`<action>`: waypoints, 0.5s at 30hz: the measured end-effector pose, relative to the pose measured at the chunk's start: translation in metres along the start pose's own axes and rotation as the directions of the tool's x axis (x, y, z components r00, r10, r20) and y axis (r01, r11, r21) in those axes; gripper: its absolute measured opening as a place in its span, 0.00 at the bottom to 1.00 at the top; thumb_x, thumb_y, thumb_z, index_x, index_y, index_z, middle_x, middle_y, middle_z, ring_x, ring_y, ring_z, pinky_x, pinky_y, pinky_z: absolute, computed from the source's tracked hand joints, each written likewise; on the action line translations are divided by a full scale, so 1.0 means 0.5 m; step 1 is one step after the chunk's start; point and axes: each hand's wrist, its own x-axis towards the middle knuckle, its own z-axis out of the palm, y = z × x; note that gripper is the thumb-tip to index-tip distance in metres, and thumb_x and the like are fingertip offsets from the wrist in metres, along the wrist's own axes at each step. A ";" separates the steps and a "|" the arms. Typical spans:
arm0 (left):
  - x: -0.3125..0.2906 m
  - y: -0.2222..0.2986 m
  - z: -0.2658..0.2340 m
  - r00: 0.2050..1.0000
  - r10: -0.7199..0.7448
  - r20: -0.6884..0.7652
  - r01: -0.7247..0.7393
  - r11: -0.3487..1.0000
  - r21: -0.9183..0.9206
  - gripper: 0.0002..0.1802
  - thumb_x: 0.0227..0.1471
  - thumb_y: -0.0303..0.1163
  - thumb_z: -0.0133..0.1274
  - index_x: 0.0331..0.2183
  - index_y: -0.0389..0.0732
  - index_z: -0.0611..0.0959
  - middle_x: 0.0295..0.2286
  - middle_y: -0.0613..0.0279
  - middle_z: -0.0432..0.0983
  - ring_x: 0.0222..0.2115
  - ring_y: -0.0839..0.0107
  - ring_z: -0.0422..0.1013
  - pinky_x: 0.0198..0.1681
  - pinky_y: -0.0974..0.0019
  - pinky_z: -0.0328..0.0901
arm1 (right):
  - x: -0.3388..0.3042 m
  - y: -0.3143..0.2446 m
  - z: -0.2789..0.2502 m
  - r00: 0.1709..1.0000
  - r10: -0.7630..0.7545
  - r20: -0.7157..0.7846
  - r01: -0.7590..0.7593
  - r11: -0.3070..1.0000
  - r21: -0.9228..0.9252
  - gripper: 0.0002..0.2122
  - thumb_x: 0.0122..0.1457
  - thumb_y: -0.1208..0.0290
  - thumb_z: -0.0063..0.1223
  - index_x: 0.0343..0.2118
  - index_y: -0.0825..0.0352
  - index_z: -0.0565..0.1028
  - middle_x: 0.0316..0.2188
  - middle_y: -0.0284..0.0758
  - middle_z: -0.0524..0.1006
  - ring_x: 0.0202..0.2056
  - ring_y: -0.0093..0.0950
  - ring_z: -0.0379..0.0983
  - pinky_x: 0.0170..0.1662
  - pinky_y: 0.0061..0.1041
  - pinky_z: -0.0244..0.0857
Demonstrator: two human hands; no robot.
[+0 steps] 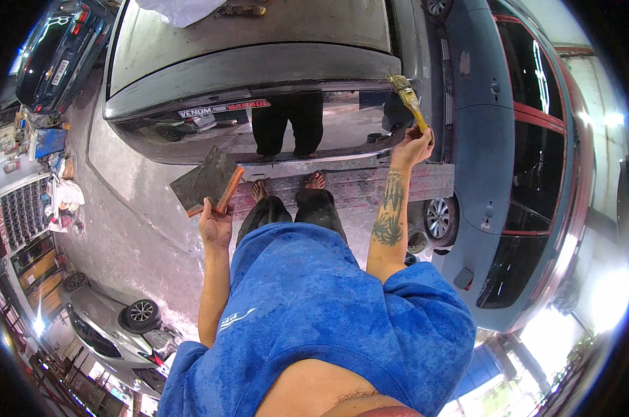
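Head view: left hand (215, 226) grips flat, orange-edged dark plate (206, 179); right hand (414, 147), clumped-bristle yellow brush (409, 101).

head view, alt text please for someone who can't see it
The right hand holds a yellow-handled paintbrush, and the left hand a dark flat board with an orange-brown edge. The person, in a blue shirt, stands on a plank before a car whose glossy surface mirrors their legs.
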 end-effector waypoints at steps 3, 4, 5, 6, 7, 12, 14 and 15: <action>0.006 0.002 -0.010 0.999 -0.014 -0.029 0.012 0.999 -0.052 0.10 0.58 0.37 0.47 0.35 0.44 0.79 0.39 0.62 0.76 0.40 0.64 0.71 0.44 0.59 0.62 | 0.016 -0.016 -0.006 0.996 -0.032 -0.087 0.031 0.999 -0.018 0.07 0.59 0.70 0.47 0.35 0.68 0.71 0.23 0.34 0.74 0.21 0.22 0.67 0.23 0.20 0.61; 0.007 0.002 -0.012 0.999 -0.010 0.051 0.011 0.999 -0.036 0.09 0.58 0.37 0.47 0.35 0.44 0.79 0.38 0.62 0.76 0.40 0.64 0.71 0.44 0.59 0.62 | 0.020 -0.021 -0.008 0.993 -0.061 -0.098 0.058 0.998 -0.029 0.06 0.59 0.71 0.47 0.35 0.68 0.72 0.23 0.34 0.74 0.21 0.22 0.66 0.23 0.20 0.61; 0.008 0.002 -0.012 0.999 -0.011 0.045 0.013 1.000 -0.028 0.09 0.58 0.37 0.47 0.35 0.44 0.79 0.38 0.62 0.76 0.40 0.64 0.71 0.44 0.59 0.62 | 0.023 -0.025 -0.008 0.993 -0.050 -0.102 0.048 0.999 -0.016 0.06 0.58 0.71 0.48 0.35 0.68 0.73 0.23 0.34 0.74 0.21 0.22 0.67 0.23 0.20 0.62; 0.009 0.002 -0.012 1.000 -0.010 0.013 0.010 0.999 -0.036 0.09 0.58 0.37 0.47 0.34 0.44 0.79 0.38 0.63 0.76 0.39 0.64 0.71 0.44 0.58 0.62 | 0.026 -0.029 -0.008 0.993 -0.050 -0.110 0.050 0.999 -0.002 0.06 0.58 0.72 0.48 0.34 0.68 0.73 0.23 0.34 0.74 0.21 0.22 0.68 0.23 0.21 0.62; 0.009 0.002 -0.010 1.000 -0.014 0.026 0.015 1.000 -0.015 0.09 0.58 0.36 0.47 0.34 0.44 0.79 0.38 0.63 0.76 0.39 0.64 0.71 0.44 0.58 0.62 | 0.028 -0.032 -0.007 0.992 -0.051 -0.117 0.052 0.999 0.013 0.06 0.57 0.72 0.49 0.34 0.68 0.74 0.23 0.34 0.74 0.21 0.22 0.68 0.23 0.21 0.62; 0.010 0.001 0.000 1.000 -0.009 -0.001 0.009 1.000 0.000 0.09 0.58 0.36 0.46 0.33 0.44 0.80 0.38 0.62 0.76 0.38 0.64 0.72 0.43 0.58 0.63 | 0.028 -0.029 -0.003 0.998 -0.051 -0.043 0.049 0.998 -0.031 0.07 0.59 0.71 0.47 0.35 0.68 0.72 0.23 0.34 0.74 0.21 0.23 0.68 0.23 0.19 0.62; 0.010 0.000 0.002 0.999 -0.008 0.039 0.008 1.000 0.000 0.09 0.58 0.36 0.46 0.34 0.44 0.80 0.38 0.62 0.76 0.38 0.64 0.72 0.43 0.58 0.63 | 0.025 -0.018 -0.002 1.000 -0.024 -0.018 0.023 0.999 -0.038 0.07 0.58 0.70 0.47 0.35 0.68 0.72 0.23 0.34 0.74 0.21 0.22 0.68 0.23 0.19 0.62; 0.009 0.000 0.003 1.000 -0.011 0.014 0.011 1.000 -0.019 0.09 0.58 0.36 0.46 0.34 0.44 0.79 0.38 0.62 0.76 0.38 0.64 0.72 0.42 0.58 0.64 | 0.023 -0.011 -0.001 1.000 -0.004 -0.010 0.003 0.999 -0.035 0.07 0.58 0.70 0.47 0.35 0.68 0.72 0.23 0.34 0.74 0.21 0.22 0.68 0.22 0.18 0.62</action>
